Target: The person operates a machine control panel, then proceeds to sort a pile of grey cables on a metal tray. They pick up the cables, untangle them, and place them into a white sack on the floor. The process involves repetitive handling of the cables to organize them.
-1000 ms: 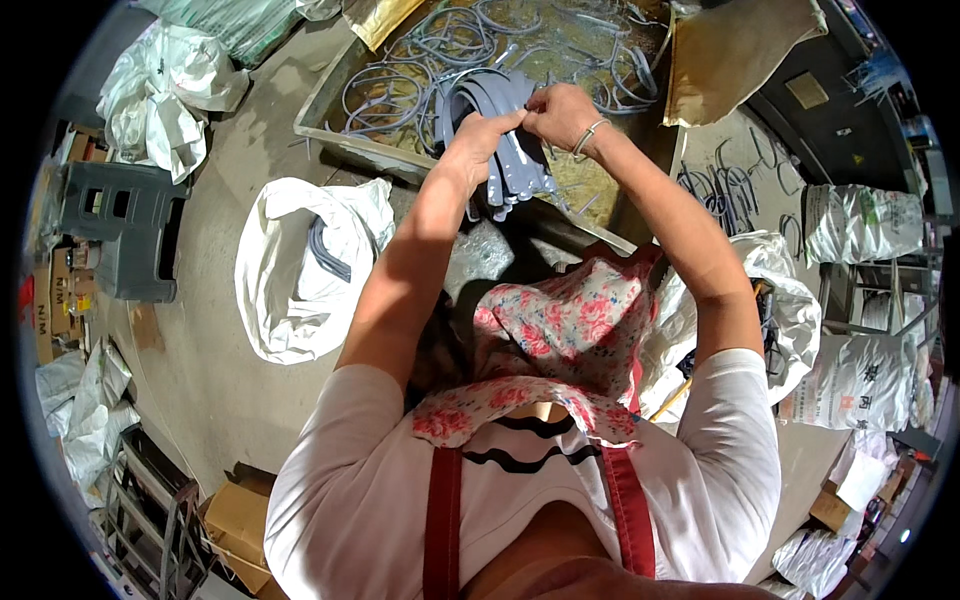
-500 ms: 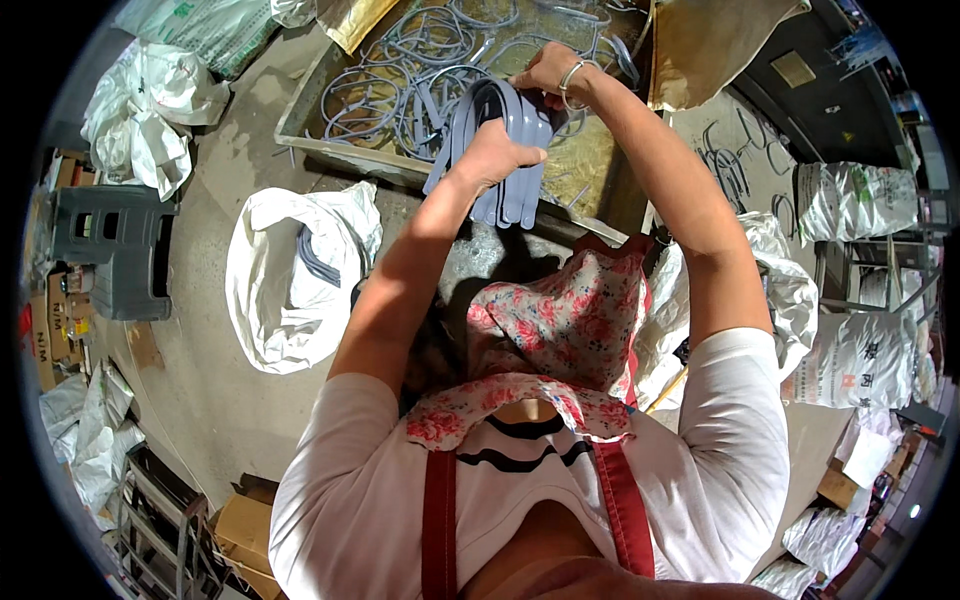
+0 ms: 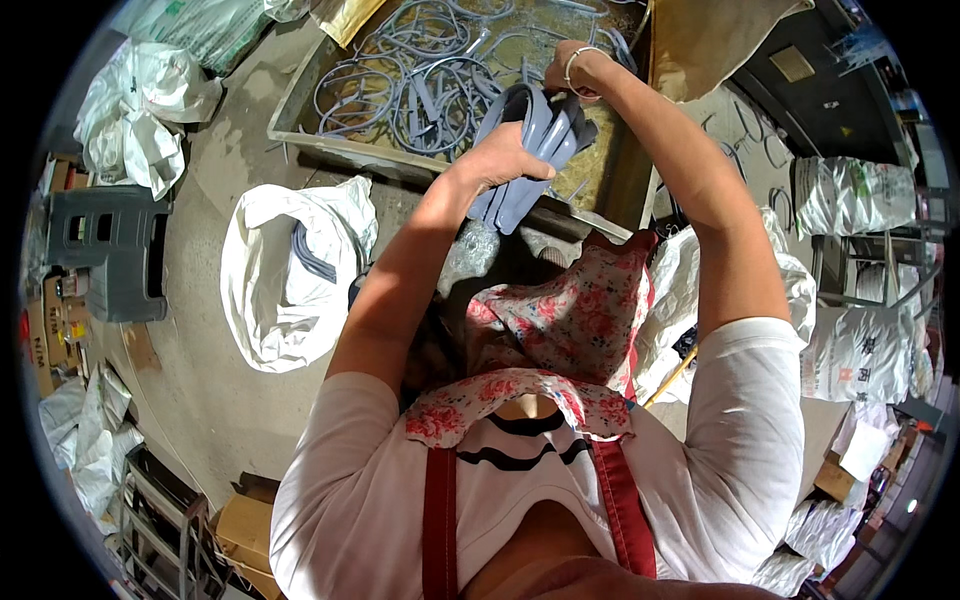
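Note:
My left hand point(image 3: 500, 160) is closed around a bundle of flat grey rubber-looking strips point(image 3: 515, 205), bent over in a loop above the near edge of a shallow metal tray point(image 3: 365, 158). The strips' free ends hang below the hand and fan out to its right. Just beyond the bundle, my right hand point(image 3: 572, 70) is curled with the fingers drawn together, a bangle on its wrist. Its fingertips are partly hidden, so what they pinch does not show. Loose grey strips and coiled rings point(image 3: 430, 90) lie tangled in the tray.
On the floor to the left stands an open white sack point(image 3: 245, 300) with a few grey strips point(image 3: 312, 255) inside. A grey plastic stool point(image 3: 120, 245) is farther left. More white sacks point(image 3: 855, 200) and dark loops point(image 3: 780, 150) are on the right. A brown cloth point(image 3: 700, 45) hangs over the tray's right side.
My right hand has moved right and slightly away from the bundle's top. The bundle has tilted, its ends now spread toward the right; my left hand keeps hold of it.

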